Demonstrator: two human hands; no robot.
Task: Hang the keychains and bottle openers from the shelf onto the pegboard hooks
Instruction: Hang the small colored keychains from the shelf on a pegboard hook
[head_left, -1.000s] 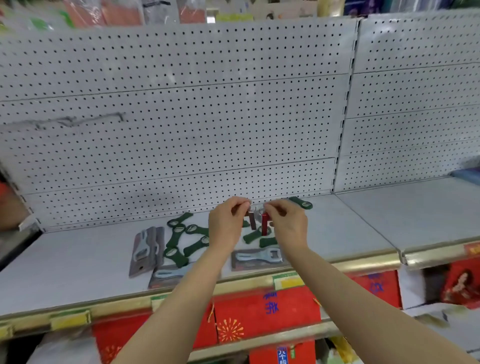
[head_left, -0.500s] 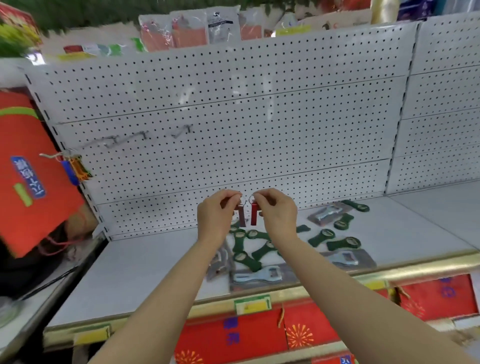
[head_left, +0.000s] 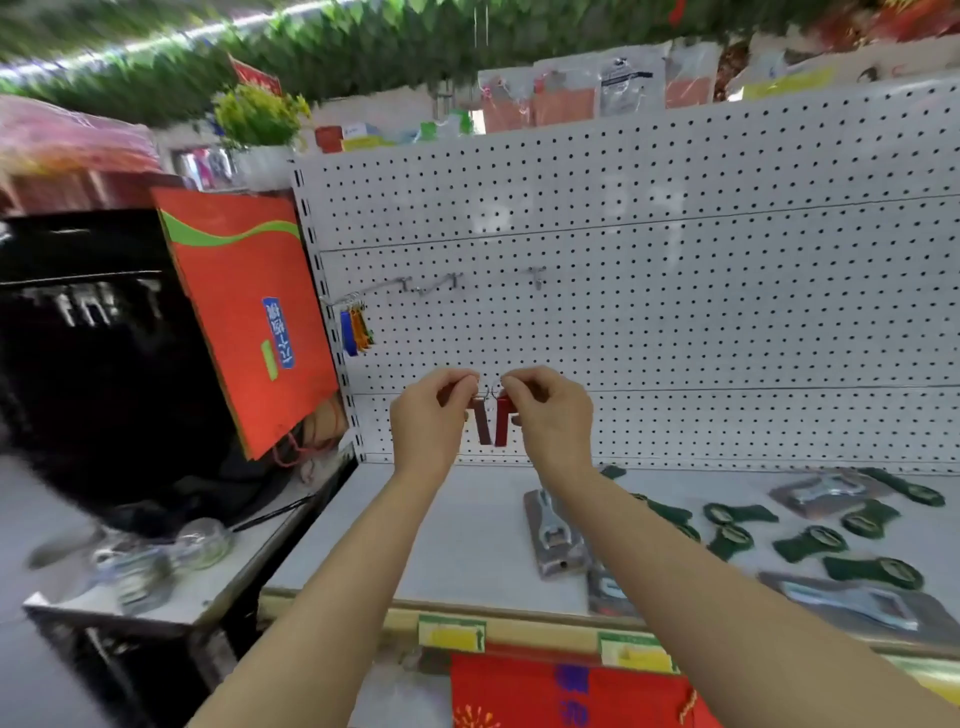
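left hand (head_left: 434, 415) and right hand (head_left: 550, 413) each pinch a red keychain (head_left: 501, 421) by its ring, bodies hanging vertical. empty pegboard hooks (head_left: 439, 283) lie above and slightly left; left hand nearer.

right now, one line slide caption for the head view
Both hands, left and right, pinch red keychains by their rings before the pegboard, below its hooks.

Bottle openers (head_left: 810, 543) lie on the shelf (head_left: 467, 535) below the pegboard (head_left: 727, 312).

Blurred greenery (head_left: 156, 62) overhead
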